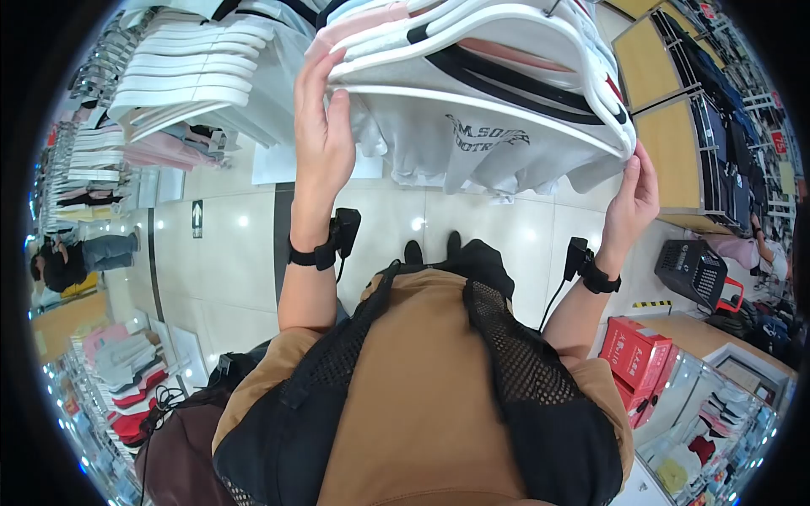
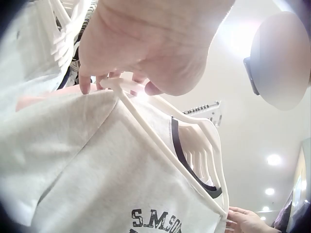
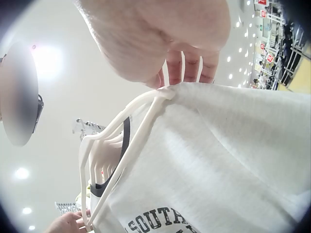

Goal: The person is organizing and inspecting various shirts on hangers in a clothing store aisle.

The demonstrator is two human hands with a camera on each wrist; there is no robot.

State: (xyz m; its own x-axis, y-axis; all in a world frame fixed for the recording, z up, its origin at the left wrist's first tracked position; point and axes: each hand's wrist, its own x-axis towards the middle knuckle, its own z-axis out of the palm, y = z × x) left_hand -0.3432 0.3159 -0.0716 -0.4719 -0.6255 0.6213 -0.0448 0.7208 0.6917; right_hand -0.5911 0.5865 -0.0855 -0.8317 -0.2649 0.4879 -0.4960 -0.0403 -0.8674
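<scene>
A light grey T-shirt [image 1: 413,152] with dark lettering hangs on a white hanger [image 1: 472,103] in front of several other hung garments. At the hanger's left end, my left hand [image 1: 325,139] grips the shoulder corner between thumb and fingers; the left wrist view shows this hand [image 2: 155,39] over the hanger tip. My right hand [image 1: 634,207] pinches the opposite shoulder end, and in the right wrist view the hand [image 3: 165,34] has its fingers behind the shirt [image 3: 194,145]. A black neckband [image 2: 182,158] shows behind the front hanger.
More white hangers [image 1: 190,72] with clothes hang at the left. Wooden shelving [image 1: 662,72] stands at the right, with a black basket [image 1: 692,268] and red boxes [image 1: 637,354] lower down. A dark bag [image 1: 181,447] is at the lower left. Another person [image 1: 80,261] is at the far left.
</scene>
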